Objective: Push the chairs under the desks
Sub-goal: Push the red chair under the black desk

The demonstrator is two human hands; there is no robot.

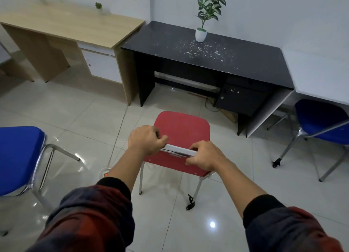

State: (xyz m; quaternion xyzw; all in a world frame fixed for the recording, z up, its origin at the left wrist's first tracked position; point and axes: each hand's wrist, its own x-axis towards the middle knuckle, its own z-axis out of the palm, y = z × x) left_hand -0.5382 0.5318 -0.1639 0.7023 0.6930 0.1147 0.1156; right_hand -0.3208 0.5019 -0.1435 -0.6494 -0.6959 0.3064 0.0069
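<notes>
Both hands hold the top of the red chair's [181, 130] backrest: the left hand [144, 139] is curled tight round its left end, the right hand [203, 154] round its right end, each grip closed on the pale top rail [179, 150]. The chair stands on the tiled floor [79, 115], out in front of the black table [236, 57] and facing its knee space, well short of the front edge. That opening looks open at the left; a drawer unit [239, 98] fills its right side, and cables [211, 104] lie on the floor beneath. A potted plant [201, 34] sits near the black table's back edge. To the left stands a wooden table [71, 23], touching the black one. A blue chair [18, 157] stands near the red chair's left; another blue chair [321, 123] sits partly under a white table [319, 81] at right. A power strip [103, 172] lies on the floor by the left forearm.
</notes>
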